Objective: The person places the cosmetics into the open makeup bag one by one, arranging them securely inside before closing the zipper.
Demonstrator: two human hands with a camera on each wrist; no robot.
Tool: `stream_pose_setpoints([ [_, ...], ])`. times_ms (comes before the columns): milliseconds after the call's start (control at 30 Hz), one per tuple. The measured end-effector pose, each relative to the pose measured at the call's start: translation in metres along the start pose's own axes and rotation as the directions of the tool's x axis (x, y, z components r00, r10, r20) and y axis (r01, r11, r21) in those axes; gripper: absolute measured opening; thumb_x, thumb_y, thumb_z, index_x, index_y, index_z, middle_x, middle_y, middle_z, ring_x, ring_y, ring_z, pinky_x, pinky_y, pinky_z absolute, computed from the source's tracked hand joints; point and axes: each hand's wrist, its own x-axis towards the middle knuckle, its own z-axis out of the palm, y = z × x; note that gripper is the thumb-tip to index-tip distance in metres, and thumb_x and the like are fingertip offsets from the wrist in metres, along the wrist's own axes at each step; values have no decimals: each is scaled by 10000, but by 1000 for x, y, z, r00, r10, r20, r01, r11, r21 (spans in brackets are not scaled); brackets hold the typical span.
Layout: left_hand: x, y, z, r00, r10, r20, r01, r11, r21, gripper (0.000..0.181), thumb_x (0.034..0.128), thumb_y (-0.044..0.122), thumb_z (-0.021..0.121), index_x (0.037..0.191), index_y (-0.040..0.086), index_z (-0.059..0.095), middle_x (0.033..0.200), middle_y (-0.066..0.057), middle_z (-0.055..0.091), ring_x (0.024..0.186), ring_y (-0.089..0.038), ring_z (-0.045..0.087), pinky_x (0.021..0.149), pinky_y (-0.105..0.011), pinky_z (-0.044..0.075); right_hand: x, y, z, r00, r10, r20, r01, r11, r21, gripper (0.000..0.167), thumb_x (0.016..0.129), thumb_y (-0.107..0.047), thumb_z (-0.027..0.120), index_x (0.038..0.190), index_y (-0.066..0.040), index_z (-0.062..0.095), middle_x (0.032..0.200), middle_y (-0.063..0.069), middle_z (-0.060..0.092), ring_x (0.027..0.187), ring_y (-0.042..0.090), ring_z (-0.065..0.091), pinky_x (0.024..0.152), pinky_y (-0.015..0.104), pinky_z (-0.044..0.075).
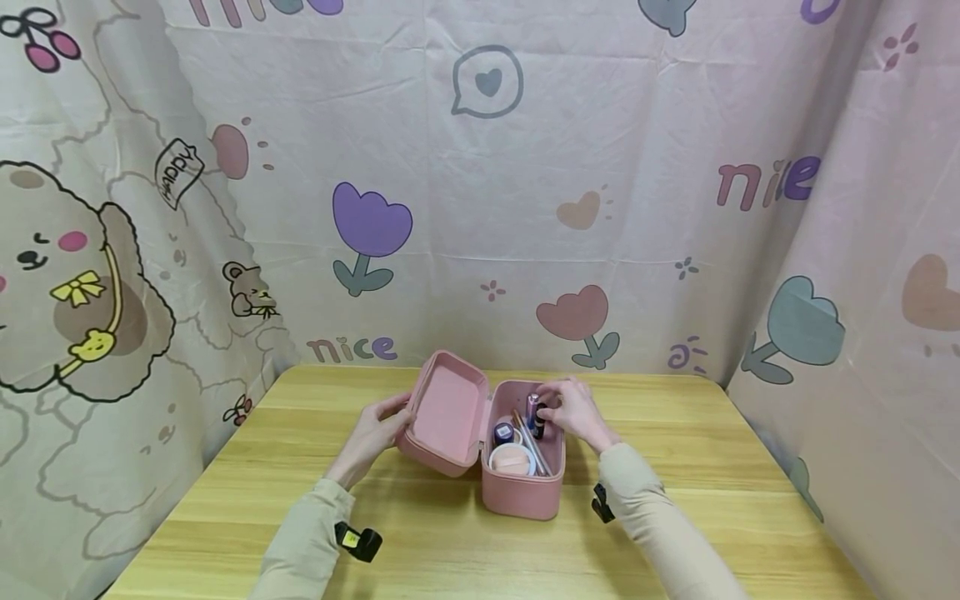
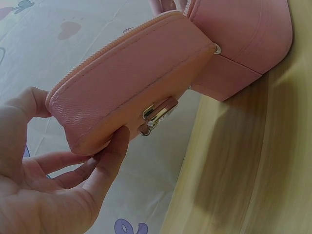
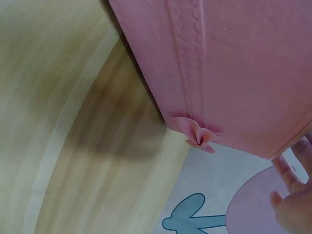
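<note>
A pink makeup case [image 1: 521,497] stands on the table with its lid [image 1: 450,408] folded out to the left. My left hand [image 1: 380,429] grips the lid's outer edge, thumb and fingers on either side; in the left wrist view the lid's underside [image 2: 112,119] bears a gold-toned clasp [image 2: 158,116]. My right hand [image 1: 573,410] reaches over the far right rim, its fingertips by a dark tube [image 1: 540,422] and a shiny purple-pink tube [image 1: 532,406]; whether it pinches one is hidden. Inside also lie a dark-lidded jar [image 1: 504,433], slim pens [image 1: 534,450] and a round powder puff [image 1: 512,460].
The wooden table [image 1: 420,550] runs under the case and both forearms. A patterned cloth [image 1: 480,167] hangs behind it and at both sides. A small pink bow tab [image 3: 197,135] sticks out from the case's side in the right wrist view.
</note>
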Motion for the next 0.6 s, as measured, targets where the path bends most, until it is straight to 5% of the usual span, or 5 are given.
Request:
stream_pose_setpoints([
  [133, 0, 0, 0, 1000, -3, -3, 3, 1000, -6, 531, 999, 116, 521, 1498, -35, 421, 1468, -297, 498, 1045, -128, 631, 793, -197, 548, 0, 1, 3, 1000, -11, -4, 11, 1000, -6, 372, 735, -29, 820, 1095, 7, 733, 892, 104, 778, 1208, 372, 559, 1187, 603, 194],
  [267, -1, 0, 0, 1000, -2, 1, 2, 1000, -11, 540, 996, 118, 524, 1499, -44, 413, 1469, -306, 491, 1030, -108, 629, 791, -194, 550, -1, 3, 4, 1000, -6, 7, 6, 1000, 2, 387, 733, -16, 817, 1107, 13, 722, 909, 121, 782, 1313, 411, 520, 1213, 659, 88],
  [600, -1, 0, 1, 1000, -12, -4, 12, 1000, 1, 533, 994, 112, 518, 1497, -38, 421, 1468, -300, 493, 1020, -121, 627, 783, -197, 548, -1, 9, 6, 1000, 8, 13, -8, 1000, 29, 375, 745, -36, 814, 1108, -10, 726, 1020, 144, 778, 1393, 443, 452, 1214, 677, 18],
])
